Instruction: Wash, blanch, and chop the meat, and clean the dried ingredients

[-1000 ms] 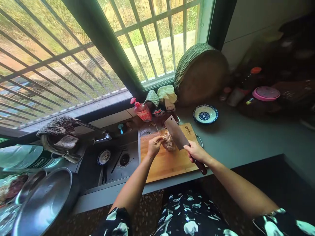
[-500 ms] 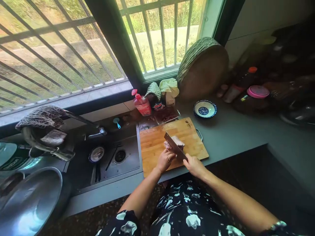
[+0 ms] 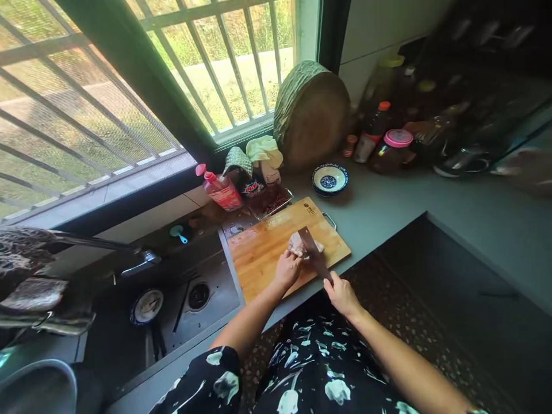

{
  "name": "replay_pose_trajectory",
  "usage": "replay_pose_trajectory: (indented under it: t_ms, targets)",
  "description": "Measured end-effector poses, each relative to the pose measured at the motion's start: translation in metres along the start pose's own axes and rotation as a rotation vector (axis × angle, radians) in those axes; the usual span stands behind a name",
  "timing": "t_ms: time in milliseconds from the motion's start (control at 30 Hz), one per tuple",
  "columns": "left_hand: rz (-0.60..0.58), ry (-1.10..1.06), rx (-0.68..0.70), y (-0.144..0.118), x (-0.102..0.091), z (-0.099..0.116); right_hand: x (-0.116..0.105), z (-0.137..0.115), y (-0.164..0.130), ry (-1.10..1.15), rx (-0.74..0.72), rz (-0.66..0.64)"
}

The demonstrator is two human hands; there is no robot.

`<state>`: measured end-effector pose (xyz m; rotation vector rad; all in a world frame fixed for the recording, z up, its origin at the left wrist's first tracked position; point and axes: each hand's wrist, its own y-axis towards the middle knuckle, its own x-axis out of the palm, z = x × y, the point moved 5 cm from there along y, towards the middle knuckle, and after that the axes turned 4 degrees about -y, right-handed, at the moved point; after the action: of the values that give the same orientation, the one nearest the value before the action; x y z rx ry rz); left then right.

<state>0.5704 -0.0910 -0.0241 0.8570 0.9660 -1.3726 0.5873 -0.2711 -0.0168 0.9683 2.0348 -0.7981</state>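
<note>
On a wooden cutting board (image 3: 254, 261) lies a small pale piece of raw meat (image 3: 296, 244). My left hand (image 3: 288, 270) has its fingers bent onto the meat's near edge, pressing it to the board. My right hand (image 3: 344, 295) is closed round the handle of a cleaver (image 3: 315, 255). The dark blade stands across the meat, just right of my left fingertips. A bit of meat shows beyond the blade on its right side; the cutting edge itself is hidden.
A sink (image 3: 215, 261) with a small bowl (image 3: 147, 306) lies to the left. Behind the board are a tray (image 3: 276, 202), a red pump bottle (image 3: 222, 192) and a blue-rimmed dish (image 3: 330, 179). A large round wooden block (image 3: 317, 121) leans by the window; a pink-lidded jar (image 3: 394, 150) stands right.
My view has swung to the right, so the counter things sit further left. The cleaver is now steeper across the meat, and more meat shows left of the blade.
</note>
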Motion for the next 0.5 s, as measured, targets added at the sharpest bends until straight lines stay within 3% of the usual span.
replay_pose_trajectory:
  t_ms: [133,300,500]
  targets:
    - [-0.026,-0.048,-0.012,-0.006,0.000,0.006,0.004,0.010,-0.013,0.144,0.107,0.035]
    - [0.085,-0.061,-0.360,-0.017,-0.002,-0.013,0.002,0.007,0.008,0.193,0.134,0.094]
    - [-0.020,-0.038,-0.510,-0.009,-0.009,-0.027,-0.008,-0.003,0.019,0.130,0.084,0.165]
